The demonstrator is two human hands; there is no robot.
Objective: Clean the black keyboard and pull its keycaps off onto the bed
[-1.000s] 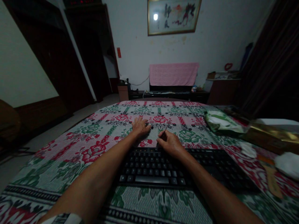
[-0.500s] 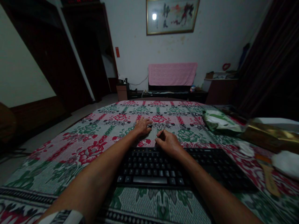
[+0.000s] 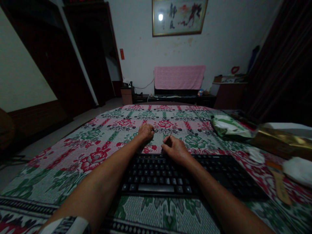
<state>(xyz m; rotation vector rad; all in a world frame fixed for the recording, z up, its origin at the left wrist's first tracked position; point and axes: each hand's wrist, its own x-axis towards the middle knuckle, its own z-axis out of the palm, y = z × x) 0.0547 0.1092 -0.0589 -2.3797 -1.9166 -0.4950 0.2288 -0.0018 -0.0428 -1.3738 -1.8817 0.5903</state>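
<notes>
A black keyboard (image 3: pixel 156 174) lies before me on the flowered tablecloth, with both forearms reaching over it. Beyond its back edge, my left hand (image 3: pixel 145 131) is closed, fingers curled round a small black piece (image 3: pixel 153 130) too dim to name. My right hand (image 3: pixel 177 149) is closed in a pinch just behind the keyboard's top row, right of the left hand. Between its thumb and fingers is a thin, dark, stick-like tool (image 3: pixel 169 137), tip pointing up and away. My right wrist and forearm hide part of the keys.
On the right lie a wooden-handled brush (image 3: pixel 280 183), crumpled white tissue (image 3: pixel 256 155), a white wad (image 3: pixel 298 171), a green tissue pack (image 3: pixel 230 126) and a gold-coloured box (image 3: pixel 280 141). The flowered tablecloth (image 3: pixel 97 159) covers the table. A pink cloth (image 3: pixel 179 77) hangs by the far wall.
My left hand has drawn back slightly to the left, and its spread fingers have curled in round the small black piece. The right hand and keyboard have hardly moved.
</notes>
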